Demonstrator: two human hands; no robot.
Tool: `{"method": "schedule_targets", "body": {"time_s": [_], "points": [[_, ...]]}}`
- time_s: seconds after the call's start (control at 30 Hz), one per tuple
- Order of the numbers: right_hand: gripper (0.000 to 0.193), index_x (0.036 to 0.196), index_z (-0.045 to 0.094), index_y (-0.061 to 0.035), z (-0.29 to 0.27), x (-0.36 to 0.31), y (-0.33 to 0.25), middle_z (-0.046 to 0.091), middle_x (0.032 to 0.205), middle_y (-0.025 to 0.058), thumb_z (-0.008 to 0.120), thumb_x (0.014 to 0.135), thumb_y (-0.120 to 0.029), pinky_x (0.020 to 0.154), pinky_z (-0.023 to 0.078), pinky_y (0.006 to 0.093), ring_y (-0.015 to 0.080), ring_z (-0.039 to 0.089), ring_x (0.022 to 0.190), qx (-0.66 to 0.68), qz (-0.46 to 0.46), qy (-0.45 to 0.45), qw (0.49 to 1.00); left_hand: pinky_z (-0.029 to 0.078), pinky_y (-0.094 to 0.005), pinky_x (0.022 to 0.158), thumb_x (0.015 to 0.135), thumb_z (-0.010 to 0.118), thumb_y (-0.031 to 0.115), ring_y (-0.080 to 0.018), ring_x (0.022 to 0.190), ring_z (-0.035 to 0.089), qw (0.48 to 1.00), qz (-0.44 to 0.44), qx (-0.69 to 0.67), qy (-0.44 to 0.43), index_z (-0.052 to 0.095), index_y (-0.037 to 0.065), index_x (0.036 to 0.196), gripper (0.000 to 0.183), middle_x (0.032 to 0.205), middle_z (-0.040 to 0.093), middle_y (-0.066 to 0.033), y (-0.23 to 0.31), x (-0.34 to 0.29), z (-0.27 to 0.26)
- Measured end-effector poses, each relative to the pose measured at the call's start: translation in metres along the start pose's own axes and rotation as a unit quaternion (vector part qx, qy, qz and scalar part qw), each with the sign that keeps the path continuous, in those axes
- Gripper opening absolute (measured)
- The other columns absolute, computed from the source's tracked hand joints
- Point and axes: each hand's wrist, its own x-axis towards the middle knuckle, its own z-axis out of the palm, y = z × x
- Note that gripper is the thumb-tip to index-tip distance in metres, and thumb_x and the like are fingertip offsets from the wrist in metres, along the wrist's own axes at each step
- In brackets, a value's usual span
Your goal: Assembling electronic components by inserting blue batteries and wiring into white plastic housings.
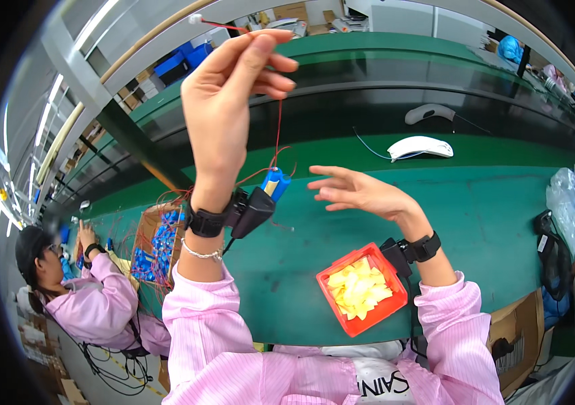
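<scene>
My left hand (223, 94), raised over the bench, pinches a thin red wire (278, 131) between thumb and fingers. A small white connector (195, 19) sticks out on the wire's end beyond the fingertips. Below the hand the wire runs down to a blue battery pack (279, 177) with a pale yellow strip on it. The pack appears to hang beside the black device (252, 212) strapped to my left wrist. My right hand (365, 192) is open and holds nothing, its fingers spread toward the pack but apart from it.
A red bin (350, 329) of yellow paper pieces (361, 287) stands on the green bench (280, 290). To the left is a cardboard box (146, 224) of wired blue packs, near a co-worker (95, 304). White (422, 146) and grey (429, 113) curved devices lie farther back.
</scene>
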Motion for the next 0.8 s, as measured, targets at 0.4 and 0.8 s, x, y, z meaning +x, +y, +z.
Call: {"method": "schedule_targets", "body": {"time_s": [0.4,0.8], "points": [[0.043,0.118,0.042,0.0008,-0.019,-0.02,-0.025,0.066,0.102,0.0185,0.064,0.092,-0.025,0.062,0.056,0.0293,0.0205,0.068,0.073,0.035,-0.028,0.011,0.999,0.043,-0.0183,0.055,0.096,0.056,0.023,-0.0042,0.063,0.055,0.99,-0.07,0.007,0.119,0.068,0.001,0.107,0.027,0.078,0.065,-0.0024,-0.032,-0.006,-0.021],[0.036,0.109,0.056,0.0041,-0.008,-0.006,-0.01,0.062,0.099,0.0116,0.059,0.095,-0.029,0.084,0.057,0.0321,0.0225,0.067,0.091,0.055,-0.044,0.031,0.997,0.048,-0.0264,0.084,0.085,0.071,0.015,-0.0105,0.09,0.06,0.941,-0.314,-0.039,-0.118,0.064,0.0,0.105,0.026,0.095,0.064,-0.0046,-0.093,-0.109,0.002]]}}
